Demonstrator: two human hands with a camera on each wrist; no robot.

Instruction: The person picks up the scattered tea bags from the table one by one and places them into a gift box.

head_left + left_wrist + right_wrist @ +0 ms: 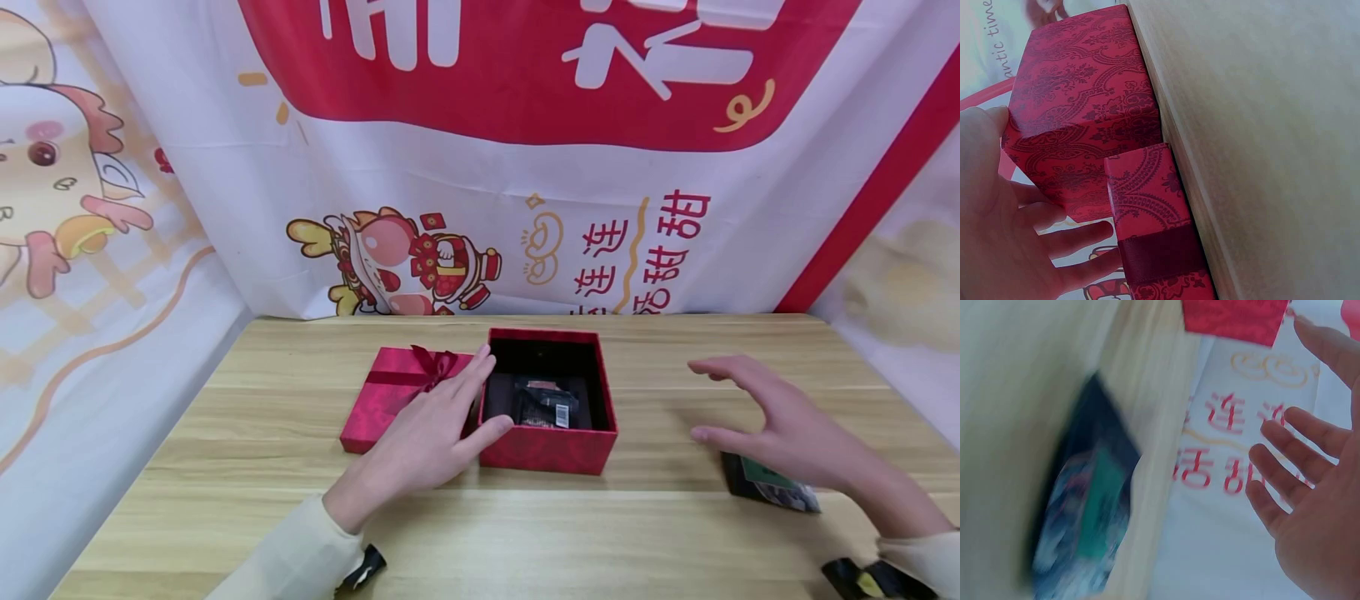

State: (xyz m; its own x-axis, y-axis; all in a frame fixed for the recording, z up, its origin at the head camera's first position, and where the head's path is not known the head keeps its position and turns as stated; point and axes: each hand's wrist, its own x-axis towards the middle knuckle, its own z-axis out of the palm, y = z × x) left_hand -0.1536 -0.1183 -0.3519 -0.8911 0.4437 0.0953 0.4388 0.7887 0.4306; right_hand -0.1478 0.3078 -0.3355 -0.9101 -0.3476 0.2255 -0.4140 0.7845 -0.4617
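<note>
A red patterned gift box [547,450] stands lidless at the middle of the table, its black inside holding a dark packet [540,407] with a white barcode label. My left hand [427,425] lies along the box's left side, fingers straight, thumb at the near left corner of the rim. Under that hand, partly hidden, is the red lid [375,408] with its dark red ribbon bow [435,367]. To the right, my right hand [795,425] is in the air with fingers apart and nothing between them. Below it lies a second dark packet [1088,506] with a green label, blurred in the right wrist view.
The wooden table [300,500] ends at a white cloth backdrop [637,183] printed with red lettering and cartoon figures. White printed cloth [45,358] also hangs at the left side. Black straps [363,571] sit at the wrists.
</note>
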